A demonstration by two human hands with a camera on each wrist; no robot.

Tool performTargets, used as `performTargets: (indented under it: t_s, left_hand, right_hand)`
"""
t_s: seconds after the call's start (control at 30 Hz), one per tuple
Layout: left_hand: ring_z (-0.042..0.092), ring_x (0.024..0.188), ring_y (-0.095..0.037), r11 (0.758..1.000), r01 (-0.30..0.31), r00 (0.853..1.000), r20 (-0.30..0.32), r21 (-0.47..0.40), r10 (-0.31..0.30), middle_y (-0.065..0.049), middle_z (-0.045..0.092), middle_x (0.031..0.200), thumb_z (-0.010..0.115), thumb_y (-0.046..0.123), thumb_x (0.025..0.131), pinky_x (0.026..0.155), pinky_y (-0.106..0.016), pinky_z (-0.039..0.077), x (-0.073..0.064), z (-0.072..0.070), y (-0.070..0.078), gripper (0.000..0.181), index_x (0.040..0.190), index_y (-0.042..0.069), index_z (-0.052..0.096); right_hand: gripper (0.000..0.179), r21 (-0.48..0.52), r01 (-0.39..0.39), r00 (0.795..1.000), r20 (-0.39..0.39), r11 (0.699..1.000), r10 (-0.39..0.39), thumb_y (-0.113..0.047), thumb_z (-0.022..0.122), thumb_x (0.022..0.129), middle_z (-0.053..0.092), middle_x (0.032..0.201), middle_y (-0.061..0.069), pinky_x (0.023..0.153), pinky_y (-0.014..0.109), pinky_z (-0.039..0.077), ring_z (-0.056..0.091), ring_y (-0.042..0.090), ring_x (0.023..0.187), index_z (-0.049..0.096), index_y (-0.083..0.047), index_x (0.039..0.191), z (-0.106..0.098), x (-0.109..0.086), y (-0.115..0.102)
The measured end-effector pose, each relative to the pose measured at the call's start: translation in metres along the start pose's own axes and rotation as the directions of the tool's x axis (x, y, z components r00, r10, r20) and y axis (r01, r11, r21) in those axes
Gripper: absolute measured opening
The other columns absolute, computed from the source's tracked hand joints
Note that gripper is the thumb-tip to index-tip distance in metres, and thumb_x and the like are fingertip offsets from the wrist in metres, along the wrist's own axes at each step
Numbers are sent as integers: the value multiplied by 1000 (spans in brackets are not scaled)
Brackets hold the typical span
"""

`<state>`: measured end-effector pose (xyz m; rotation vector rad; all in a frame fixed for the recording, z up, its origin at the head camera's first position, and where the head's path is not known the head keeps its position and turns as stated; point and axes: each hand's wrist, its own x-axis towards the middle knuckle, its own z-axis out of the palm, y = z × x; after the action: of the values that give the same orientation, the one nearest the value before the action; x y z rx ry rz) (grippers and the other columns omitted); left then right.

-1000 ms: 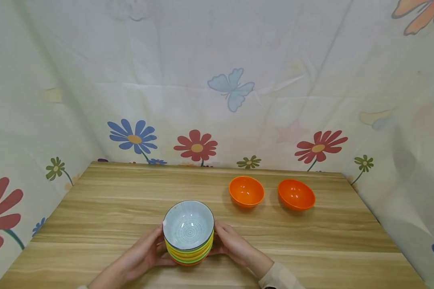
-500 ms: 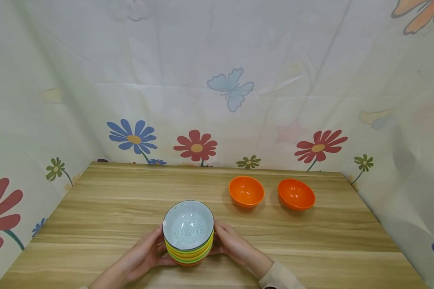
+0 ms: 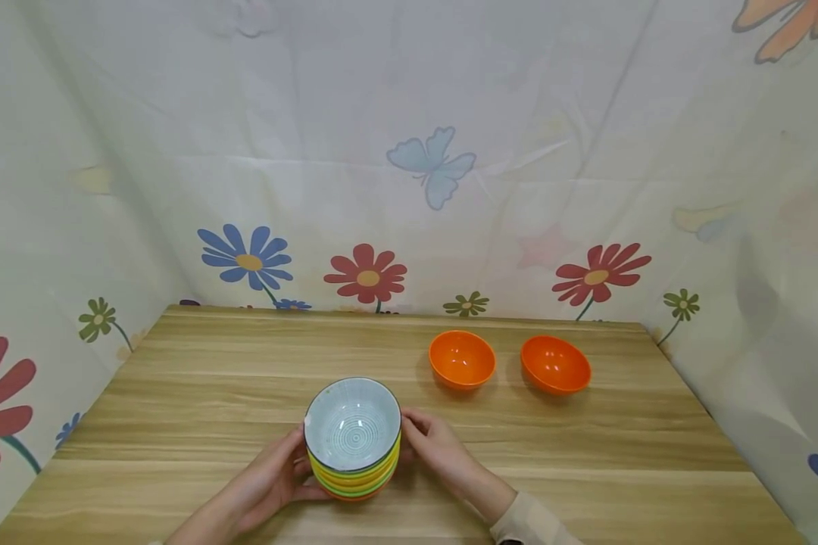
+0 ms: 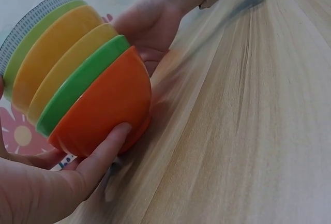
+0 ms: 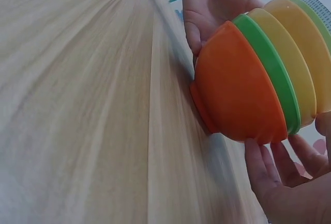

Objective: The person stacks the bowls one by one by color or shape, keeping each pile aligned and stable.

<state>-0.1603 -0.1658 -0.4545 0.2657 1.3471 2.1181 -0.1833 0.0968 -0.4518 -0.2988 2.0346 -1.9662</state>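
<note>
A stack of several nested bowls (image 3: pixel 353 463) stands near the front of the table, held between both hands. Its top bowl (image 3: pixel 351 412) is pale grey-blue with a dark rim and fine rings inside. Below it come light green, amber, yellow, green and, at the bottom, an orange bowl (image 4: pixel 108 105). My left hand (image 3: pixel 266 482) grips the stack's left side; in the left wrist view its thumb lies on the orange bowl. On the right side my right hand (image 3: pixel 448 458) holds the stack, its fingertips (image 5: pixel 252 149) against the lower bowls in the right wrist view.
Two orange bowls, one left (image 3: pixel 462 362) and one right (image 3: pixel 555 366), sit farther back on the right; the right one looks tilted. The wood-grain table (image 3: pixel 198 378) meets a flower-printed cloth wall (image 3: pixel 300 182) at the back and sides.
My right hand's fingers have shifted slightly up toward the top rim. The stack and my left hand hold nearly still, and the head view has turned a little.
</note>
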Motion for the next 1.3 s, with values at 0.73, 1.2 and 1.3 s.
performTargets:
  t_s: [0.73,1.2,1.3]
  left_hand:
    - [51,114,-21,999,4,1000,-18,33,-3,-3,52,124,28,42,100,92,-57,43,1,0,-2,53,138,6,32]
    - [50,114,-20,999,14,999,-43,42,-12,-5,50,126,30,44,99,91,-57,43,-1,2,0,60,142,2,24]
    - [50,115,-20,999,3,1000,-23,38,-2,-4,51,125,29,42,100,92,-58,42,0,1,-1,56,141,4,28]
  right_hand:
    - [22,-406,215,973,16,888,-229,-3,57,89,66,101,12,76,24,53,61,17,90,64,0,109,-14,0,-13]
    - [17,-632,533,821,225,562,-525,-3,64,83,67,96,4,71,26,56,63,12,84,69,-7,99,-41,13,-16]
    - [16,-689,558,789,267,463,-553,-6,65,82,66,95,1,71,27,55,61,12,84,69,-8,98,-48,15,-21]
